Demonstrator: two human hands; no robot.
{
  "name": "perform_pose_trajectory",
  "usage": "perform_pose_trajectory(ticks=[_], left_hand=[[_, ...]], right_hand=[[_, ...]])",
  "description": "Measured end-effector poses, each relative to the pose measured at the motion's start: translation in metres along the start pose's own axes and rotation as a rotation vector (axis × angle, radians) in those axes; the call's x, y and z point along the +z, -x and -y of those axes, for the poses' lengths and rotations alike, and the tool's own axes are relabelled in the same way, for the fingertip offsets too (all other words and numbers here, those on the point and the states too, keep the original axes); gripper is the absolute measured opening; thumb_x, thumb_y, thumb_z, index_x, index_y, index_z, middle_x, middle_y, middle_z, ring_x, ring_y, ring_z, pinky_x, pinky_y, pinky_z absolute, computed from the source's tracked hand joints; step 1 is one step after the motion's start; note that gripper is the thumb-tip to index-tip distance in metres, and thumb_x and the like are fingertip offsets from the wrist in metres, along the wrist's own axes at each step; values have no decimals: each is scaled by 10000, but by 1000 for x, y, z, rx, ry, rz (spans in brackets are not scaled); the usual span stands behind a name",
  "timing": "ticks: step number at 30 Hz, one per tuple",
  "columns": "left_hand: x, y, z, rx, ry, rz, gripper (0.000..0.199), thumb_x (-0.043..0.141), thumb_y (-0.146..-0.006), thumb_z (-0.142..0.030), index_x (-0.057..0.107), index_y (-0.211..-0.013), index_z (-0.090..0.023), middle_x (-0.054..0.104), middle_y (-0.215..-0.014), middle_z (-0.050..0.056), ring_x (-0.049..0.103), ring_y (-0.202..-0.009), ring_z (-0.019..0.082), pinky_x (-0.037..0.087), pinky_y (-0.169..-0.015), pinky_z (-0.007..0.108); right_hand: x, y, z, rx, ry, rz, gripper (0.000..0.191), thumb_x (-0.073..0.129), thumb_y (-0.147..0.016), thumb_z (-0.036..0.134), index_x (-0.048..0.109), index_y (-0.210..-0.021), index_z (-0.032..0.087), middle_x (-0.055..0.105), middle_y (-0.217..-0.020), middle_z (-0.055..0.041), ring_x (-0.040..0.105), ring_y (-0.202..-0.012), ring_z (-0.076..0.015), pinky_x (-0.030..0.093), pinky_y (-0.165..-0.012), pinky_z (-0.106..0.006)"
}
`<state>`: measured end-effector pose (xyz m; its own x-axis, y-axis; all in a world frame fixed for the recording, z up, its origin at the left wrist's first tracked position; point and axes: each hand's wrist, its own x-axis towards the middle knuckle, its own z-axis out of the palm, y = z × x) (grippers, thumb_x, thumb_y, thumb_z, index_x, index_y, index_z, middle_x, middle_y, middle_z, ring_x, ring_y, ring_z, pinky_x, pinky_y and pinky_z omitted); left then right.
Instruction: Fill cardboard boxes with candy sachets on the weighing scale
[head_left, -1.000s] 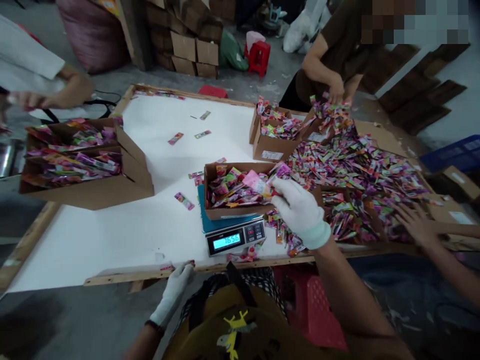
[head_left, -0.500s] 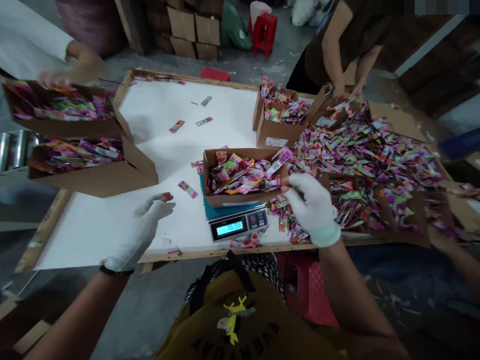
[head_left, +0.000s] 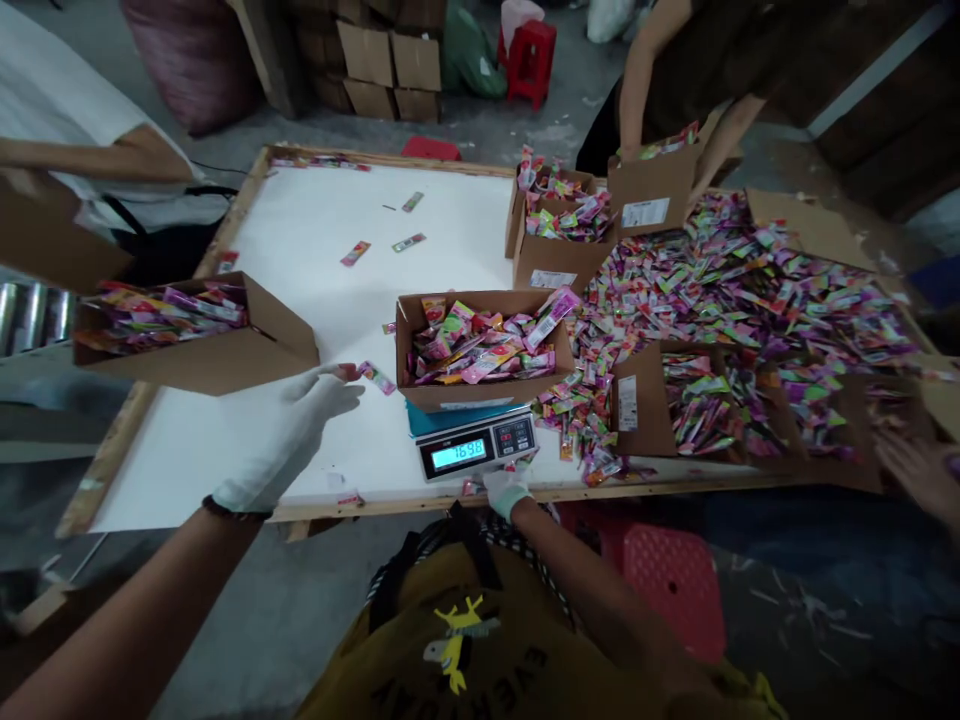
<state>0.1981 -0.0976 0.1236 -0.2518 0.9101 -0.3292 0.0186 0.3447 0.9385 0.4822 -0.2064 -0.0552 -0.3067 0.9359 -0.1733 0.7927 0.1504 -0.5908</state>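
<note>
A cardboard box (head_left: 480, 393) full of pink and purple candy packets rests on a digital scale (head_left: 476, 445) with a lit display. My left hand (head_left: 289, 430), in a white glove, is over the table left of the scale, fingers apart and near a single loose packet (head_left: 377, 378). It holds nothing. My right hand (head_left: 506, 488), also gloved, is low at the table's front edge, just below the scale, beside small packets there. Its fingers are partly hidden, so its grip cannot be made out.
Filled boxes stand at the left (head_left: 202, 350), behind the scale (head_left: 555, 262) and at the right (head_left: 637, 405). A large packet heap (head_left: 697, 290) covers the table's right part. Other people's arms are at the left, back right and far right. A red stool (head_left: 675, 580) stands below.
My right hand has left the box's right side and moved down to the table's front edge. My left hand has shifted slightly right. Other people have lifted boxes at the left and back right.
</note>
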Motion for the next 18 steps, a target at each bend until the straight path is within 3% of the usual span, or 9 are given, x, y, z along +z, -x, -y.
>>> perform_pose_trajectory(ticks=[2, 4, 7, 9, 11, 14, 16, 18], left_hand=[[6, -1, -15, 18, -3, 11, 471, 776, -824, -432, 712, -1142, -91, 742, -1208, 157, 726, -1028, 243, 551, -979, 388], [11, -4, -27, 43, -13, 22, 433, 746, -825, -389, 724, -1136, -88, 753, -1118, 132, 729, -994, 234, 550, -968, 383], [15, -10, -39, 90, -6, 33, 389, 702, -812, -349, 726, -1106, -95, 745, -1107, 119, 726, -955, 225, 554, -956, 392], [18, -16, -44, 116, -13, 49, 381, 679, -815, -353, 722, -1089, -92, 733, -1151, 132, 720, -958, 227, 555, -940, 395], [22, -23, -48, 135, -25, 69, 379, 659, -830, -375, 716, -1075, -92, 724, -1150, 136, 713, -954, 227, 552, -911, 386], [34, -35, -50, 118, -16, 104, 369, 654, -839, -432, 695, -1015, -110, 716, -1064, 114, 699, -876, 211, 544, -835, 359], [45, -43, -49, 102, 0, 122, 384, 652, -841, -491, 676, -958, -126, 706, -981, 99, 681, -794, 199, 539, -770, 345], [56, -49, -46, 111, 6, 144, 434, 634, -860, -563, 666, -942, -139, 706, -930, 94, 671, -740, 199, 542, -737, 347]], right_hand=[[-9, 5, -5, 64, 28, 123, 116, 684, -846, 205, 717, -736, 223, 745, -700, -25, 737, -713, -193, 564, -711, -300], [-27, 14, -11, 102, 57, 233, 169, 653, -843, 191, 800, -914, 235, 822, -888, -45, 768, -836, -216, 585, -788, -310], [-71, 32, -19, 134, 72, 288, 323, 576, -927, 219, 809, -1149, 249, 828, -1142, -56, 766, -1041, -222, 577, -928, -306], [-110, 44, -20, 135, 66, 280, 343, 519, -964, 213, 807, -1147, 242, 824, -1151, -54, 760, -1054, -205, 565, -953, -287], [-154, 50, -13, 74, 56, 173, 328, 494, -979, 216, 809, -1070, 234, 827, -1069, -50, 763, -986, -195, 566, -930, -281], [-217, 43, 15, -71, 114, -191, 289, 515, -996, 267, 798, -1026, 219, 823, -1025, -72, 765, -932, -212, 576, -892, -303], [-249, 29, 39, -142, 196, -418, 280, 533, -1004, 285, 791, -1086, 213, 822, -1076, -91, 769, -964, -227, 580, -894, -319], [-272, 13, 61, -191, 245, -555, 284, 551, -1007, 289, 783, -1148, 206, 821, -1107, -100, 772, -990, -237, 587, -903, -334]])
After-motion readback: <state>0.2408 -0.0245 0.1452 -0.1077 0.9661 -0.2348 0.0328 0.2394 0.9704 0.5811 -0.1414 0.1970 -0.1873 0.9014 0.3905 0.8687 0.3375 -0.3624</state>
